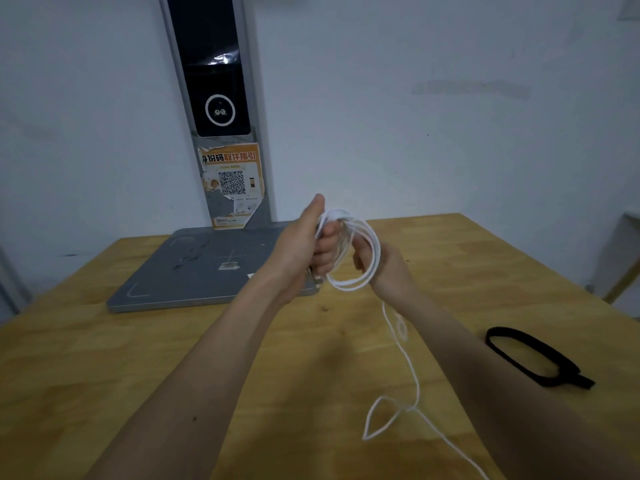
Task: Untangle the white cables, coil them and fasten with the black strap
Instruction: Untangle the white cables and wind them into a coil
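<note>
My left hand (304,244) is raised above the table, fingers closed around a bundle of white cable loops (360,271). My right hand (384,265) is beside it, with the loops passing around its fingers and the back of the hand. A loose tail of the white cable hangs down from the coil, forms a small loop on the table, and runs off the bottom edge. The black strap (530,355) lies on the table to the right as an open loop, apart from both hands.
A wooden table (138,358) fills the lower view. A grey flat base (207,268) with an upright post (221,109) carrying a dark screen and an orange QR sticker stands at the back, against a white wall.
</note>
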